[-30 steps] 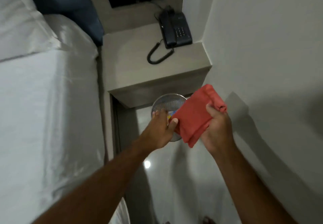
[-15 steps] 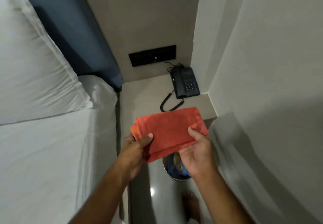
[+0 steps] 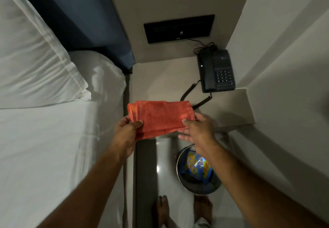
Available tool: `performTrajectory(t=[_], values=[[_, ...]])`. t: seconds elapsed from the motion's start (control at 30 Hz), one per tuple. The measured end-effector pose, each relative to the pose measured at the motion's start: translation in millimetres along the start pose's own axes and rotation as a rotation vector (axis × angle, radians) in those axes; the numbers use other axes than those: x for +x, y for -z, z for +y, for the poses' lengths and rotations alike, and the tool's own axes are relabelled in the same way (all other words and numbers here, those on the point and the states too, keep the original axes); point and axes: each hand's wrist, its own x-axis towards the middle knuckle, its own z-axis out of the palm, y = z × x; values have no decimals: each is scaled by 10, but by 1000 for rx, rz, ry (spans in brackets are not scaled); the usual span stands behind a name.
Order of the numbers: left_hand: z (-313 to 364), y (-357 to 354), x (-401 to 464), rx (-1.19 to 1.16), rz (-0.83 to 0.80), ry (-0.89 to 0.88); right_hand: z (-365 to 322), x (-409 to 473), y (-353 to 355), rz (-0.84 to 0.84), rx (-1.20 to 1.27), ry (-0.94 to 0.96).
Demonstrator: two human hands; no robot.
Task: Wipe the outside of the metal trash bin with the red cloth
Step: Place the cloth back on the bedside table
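I hold the folded red cloth [image 3: 160, 117] flat in front of me, over the near edge of the bedside table. My left hand [image 3: 127, 131] grips its left end and my right hand [image 3: 197, 129] grips its right end. The round metal trash bin [image 3: 201, 186] stands on the floor below my right forearm, which hides part of its rim. A blue and yellow snack packet [image 3: 195, 165] lies inside it. Neither hand touches the bin.
The grey bedside table [image 3: 160, 85] carries a black telephone [image 3: 216, 71] with a coiled cord. A bed with white sheets and a pillow [image 3: 35, 58] fills the left. A white wall closes the right side. My bare feet [image 3: 163, 210] stand on the glossy floor by the bin.
The view has lifted from the bin to the table. The cloth went from bunched over the bin to spread flat between both hands, higher up, and the bin now sits lower in view.
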Motion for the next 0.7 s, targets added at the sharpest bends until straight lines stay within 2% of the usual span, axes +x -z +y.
performTrajectory(t=[0.23, 0.33, 0.53, 0.7], values=[[-95, 20, 788, 98, 134, -164, 380, 653, -460, 249, -414, 221], [-198, 24, 1063, 211, 145, -160, 503, 871, -587, 321, -491, 226], [-424, 50, 1355, 662, 139, -228, 650, 1028, -610, 418, -624, 154], [-270, 35, 1263, 1205, 212, -324, 531, 983, -554, 384, -1002, 228]])
